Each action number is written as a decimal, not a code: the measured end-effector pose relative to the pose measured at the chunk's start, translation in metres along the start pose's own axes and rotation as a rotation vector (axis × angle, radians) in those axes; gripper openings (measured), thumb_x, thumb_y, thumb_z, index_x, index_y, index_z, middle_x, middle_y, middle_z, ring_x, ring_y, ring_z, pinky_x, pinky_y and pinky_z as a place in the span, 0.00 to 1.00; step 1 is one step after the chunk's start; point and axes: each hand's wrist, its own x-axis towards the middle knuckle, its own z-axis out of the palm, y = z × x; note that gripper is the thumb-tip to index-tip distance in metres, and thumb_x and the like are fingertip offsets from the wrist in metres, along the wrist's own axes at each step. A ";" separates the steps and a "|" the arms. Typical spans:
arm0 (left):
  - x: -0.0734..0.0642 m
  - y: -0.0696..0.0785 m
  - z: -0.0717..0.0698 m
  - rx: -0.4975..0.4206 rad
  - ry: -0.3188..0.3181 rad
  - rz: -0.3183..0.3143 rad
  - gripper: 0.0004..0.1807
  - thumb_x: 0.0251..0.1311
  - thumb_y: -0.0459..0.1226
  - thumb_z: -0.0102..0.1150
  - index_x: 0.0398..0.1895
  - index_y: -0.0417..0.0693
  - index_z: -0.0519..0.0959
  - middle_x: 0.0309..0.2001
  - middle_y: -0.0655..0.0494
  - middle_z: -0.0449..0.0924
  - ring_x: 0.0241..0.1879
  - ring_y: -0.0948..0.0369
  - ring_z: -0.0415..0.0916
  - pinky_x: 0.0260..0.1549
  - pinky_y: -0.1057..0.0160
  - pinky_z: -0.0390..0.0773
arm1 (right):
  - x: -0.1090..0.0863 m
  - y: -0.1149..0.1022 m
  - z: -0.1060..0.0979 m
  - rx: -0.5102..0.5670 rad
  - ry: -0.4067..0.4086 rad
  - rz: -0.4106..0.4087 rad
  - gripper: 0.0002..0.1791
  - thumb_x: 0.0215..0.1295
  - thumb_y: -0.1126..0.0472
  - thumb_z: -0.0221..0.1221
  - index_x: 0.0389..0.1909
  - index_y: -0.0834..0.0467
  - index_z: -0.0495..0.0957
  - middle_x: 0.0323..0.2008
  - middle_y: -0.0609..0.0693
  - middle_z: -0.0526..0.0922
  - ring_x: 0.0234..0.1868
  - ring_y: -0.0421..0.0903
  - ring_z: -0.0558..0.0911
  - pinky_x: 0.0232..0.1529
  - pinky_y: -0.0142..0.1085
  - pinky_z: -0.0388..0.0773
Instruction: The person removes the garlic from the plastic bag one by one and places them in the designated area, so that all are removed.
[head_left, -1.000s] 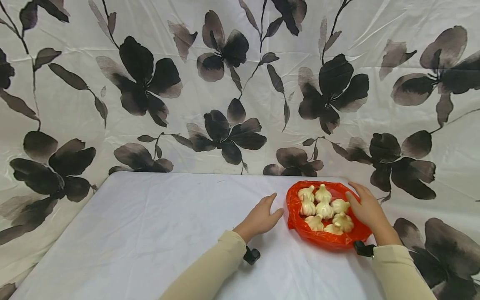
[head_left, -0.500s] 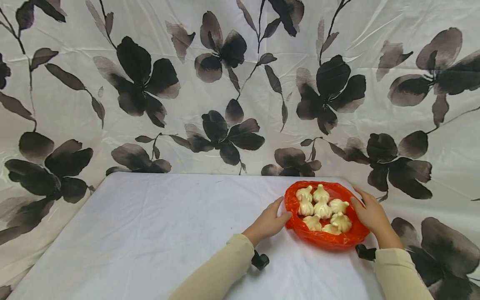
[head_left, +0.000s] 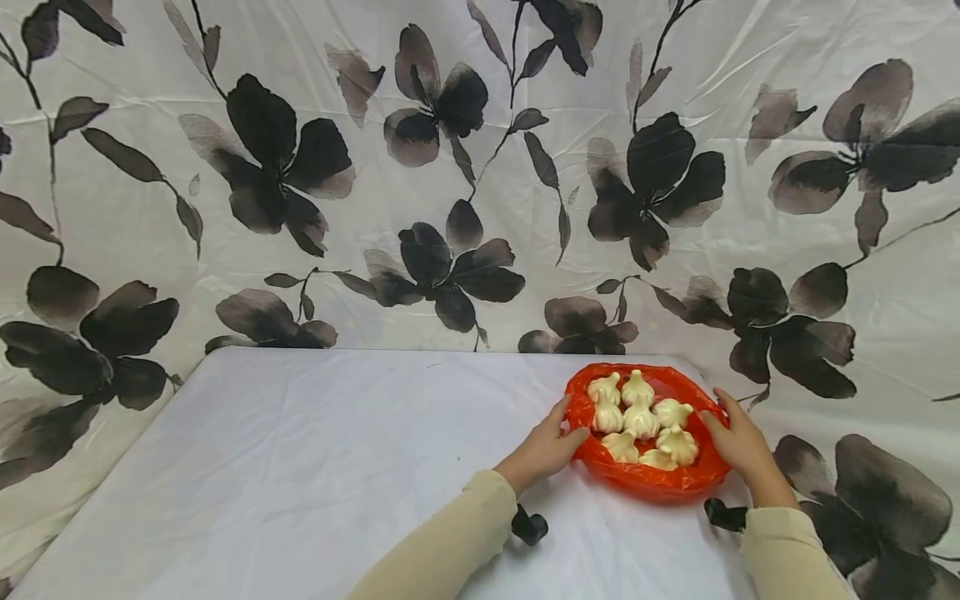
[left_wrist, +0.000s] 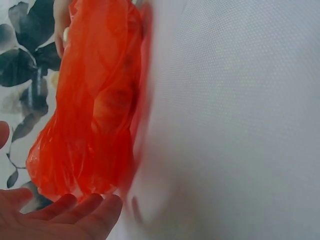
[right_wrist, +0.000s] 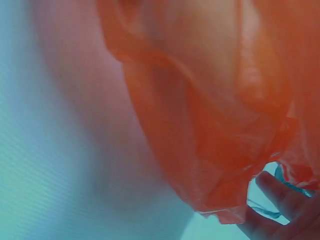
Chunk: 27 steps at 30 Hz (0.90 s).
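A red plastic bag [head_left: 652, 483] with its mouth spread wide sits on the right part of the white table. Several pale garlic bulbs [head_left: 641, 421] lie inside it. On the bag's left side is my left hand [head_left: 542, 446], thumb apart from the fingers. The left wrist view shows the straight fingers of that hand [left_wrist: 65, 220] right at the bag's lower edge. My right hand [head_left: 742, 442] is at the opposite side, its thumb over the rim. In the right wrist view its fingertips [right_wrist: 267, 185] meet the crinkled red plastic [right_wrist: 215, 125].
A white cloth covers the table [head_left: 300, 467], whose back edge runs just behind the bag. Behind it hangs a pale curtain [head_left: 360, 183] printed with dark flowers. Each wrist carries a small black camera mount [head_left: 529, 527].
My left hand has moved right, from a gap beside the bag up to its left side. The right hand stays at the right side. The whole head view has shifted slightly.
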 end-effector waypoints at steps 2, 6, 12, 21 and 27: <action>0.002 0.000 0.002 -0.002 0.003 0.004 0.39 0.66 0.53 0.51 0.77 0.62 0.50 0.72 0.50 0.62 0.70 0.47 0.62 0.66 0.40 0.65 | -0.001 0.001 0.001 0.021 -0.009 0.016 0.40 0.75 0.42 0.38 0.77 0.59 0.37 0.71 0.75 0.47 0.69 0.76 0.52 0.65 0.70 0.54; 0.006 -0.001 0.008 -0.003 0.013 0.008 0.38 0.67 0.51 0.51 0.77 0.61 0.50 0.73 0.49 0.61 0.71 0.47 0.61 0.67 0.41 0.64 | -0.003 0.000 0.004 0.062 -0.033 0.055 0.40 0.75 0.42 0.37 0.77 0.56 0.34 0.73 0.73 0.44 0.69 0.76 0.50 0.64 0.69 0.56; 0.009 -0.002 0.013 0.023 0.015 0.027 0.39 0.66 0.49 0.54 0.77 0.59 0.51 0.72 0.49 0.61 0.71 0.48 0.61 0.67 0.43 0.65 | -0.004 0.002 0.010 0.100 -0.052 0.089 0.38 0.75 0.43 0.34 0.77 0.54 0.34 0.73 0.72 0.43 0.69 0.76 0.51 0.64 0.69 0.57; 0.012 -0.006 0.013 0.089 0.018 0.115 0.36 0.65 0.42 0.53 0.76 0.56 0.55 0.71 0.49 0.62 0.70 0.51 0.61 0.69 0.47 0.63 | -0.005 0.001 0.018 0.137 -0.049 0.077 0.35 0.76 0.47 0.33 0.77 0.52 0.35 0.74 0.71 0.43 0.70 0.76 0.50 0.65 0.70 0.54; 0.012 -0.010 0.007 0.086 0.021 0.112 0.35 0.65 0.41 0.51 0.75 0.56 0.55 0.71 0.49 0.62 0.69 0.50 0.63 0.68 0.47 0.64 | -0.007 -0.004 0.022 0.136 -0.053 0.062 0.34 0.77 0.47 0.32 0.77 0.52 0.37 0.74 0.71 0.45 0.70 0.76 0.51 0.66 0.70 0.53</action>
